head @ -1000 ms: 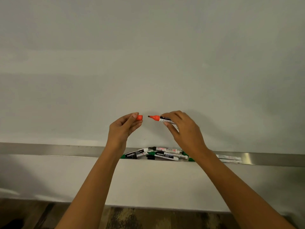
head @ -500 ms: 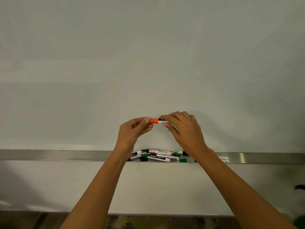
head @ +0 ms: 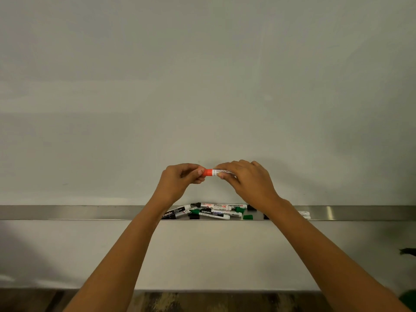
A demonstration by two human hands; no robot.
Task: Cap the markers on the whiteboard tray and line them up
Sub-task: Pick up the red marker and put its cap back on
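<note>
I hold an orange marker (head: pixel 219 172) level in front of the whiteboard, above the tray. My right hand (head: pixel 247 180) grips its white barrel. My left hand (head: pixel 180 180) pinches the orange cap (head: pixel 208 172), which sits on the marker's left end. Below, on the steel tray (head: pixel 67 212), lies a loose pile of markers: a black one (head: pixel 176 213) at the left, a green one (head: pixel 212 213) in front, a red-lettered one (head: pixel 221 206) behind. A loose green cap (head: pixel 248 217) and a black cap (head: pixel 251 207) lie beside them. Another white marker (head: pixel 304 214) shows right of my right wrist.
The blank whiteboard (head: pixel 202 75) fills the upper view. The tray (head: pixel 360 212) runs the full width, bare steel to the left and right of the pile. Under it is a pale wall panel (head: pixel 202 255), with dark patterned floor (head: pixel 202 302) at the bottom.
One second ago the cap in my left hand and the marker tip were apart. My hands came together and the cap now sits on the marker's end.
</note>
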